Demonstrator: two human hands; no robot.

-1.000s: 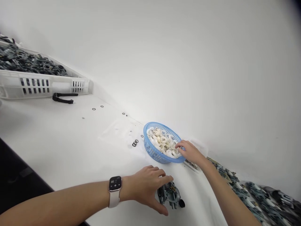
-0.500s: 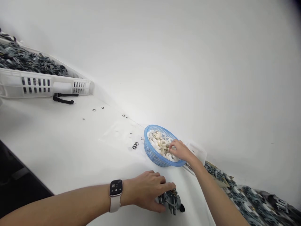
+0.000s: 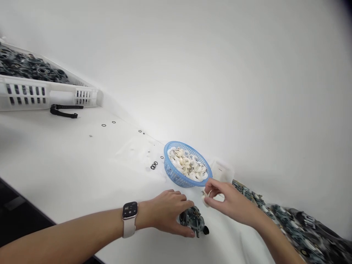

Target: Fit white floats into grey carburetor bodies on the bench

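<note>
1. While it rests on the white tabletop [image 3: 68,161] near the front edge, the dark grey metal part [image 3: 194,222] is gripped by the left hand [image 3: 165,215], whose fingers curl over its left side.
2. Just right of and slightly beyond that part, the right hand [image 3: 229,202] hovers above the tabletop with its fingers pinched on a small white ring [image 3: 205,198].
3. A pale smartwatch [image 3: 129,216] sits on the left wrist.
4. Just beyond the two hands stands a blue basket [image 3: 176,176], filled with white rings [image 3: 187,165] of the same kind.
5. Left of the basket, a few black O-rings [image 3: 153,165] lie close together on the tabletop; more single ones are scattered further left.
6. Right of the basket, a heap of dark metal parts [image 3: 291,220] stretches along the wall to the near right.
7. At the far left stands a white slotted crate [image 3: 41,93] loaded with more dark parts, and a black strap [image 3: 62,111] lies just in front of it.
</note>
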